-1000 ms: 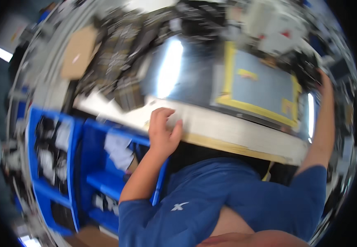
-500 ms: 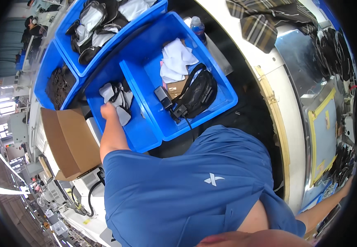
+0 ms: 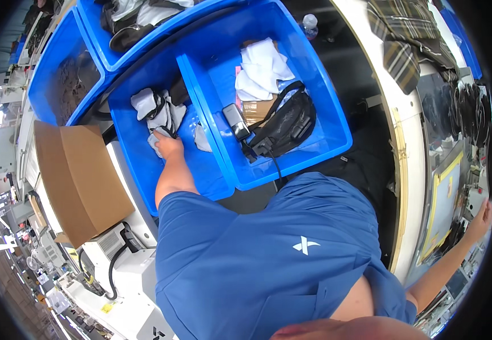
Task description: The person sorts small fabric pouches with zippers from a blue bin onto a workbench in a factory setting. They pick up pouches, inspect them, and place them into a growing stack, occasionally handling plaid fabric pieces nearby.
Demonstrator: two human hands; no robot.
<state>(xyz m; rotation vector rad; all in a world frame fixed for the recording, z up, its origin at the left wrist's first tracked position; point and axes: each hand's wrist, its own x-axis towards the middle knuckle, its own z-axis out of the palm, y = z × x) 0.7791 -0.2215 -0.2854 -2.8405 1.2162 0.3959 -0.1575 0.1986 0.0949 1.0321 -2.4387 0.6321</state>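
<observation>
In the left compartment of a blue bin (image 3: 135, 164) lies a small heap of grey-white cut fabric pieces (image 3: 145, 104) with black edging. My left hand (image 3: 169, 145) reaches into it, thumb and fingers closed on the lower end of one grey-white fabric piece (image 3: 156, 141). A separate grey piece (image 3: 202, 137) rests to the right of that hand, against the divider side. Far off at the right rim, my right hand (image 3: 482, 220) is raised beside the worktable, small in view. Its fingers look stretched and apart, with nothing visible in them.
The neighbouring blue bin (image 3: 336, 127) holds white cloths (image 3: 263, 68), a black waist bag (image 3: 291, 127) and a small cabled device (image 3: 236, 122). An open cardboard box (image 3: 84, 181) stands left, above a white machine (image 3: 118, 266). Plaid fabric (image 3: 402, 39) lies on the right-hand table.
My view has shifted, so the bins sit farther right and higher. My left hand has moved onto a fabric piece's lower end. My right hand has come into view at the right.
</observation>
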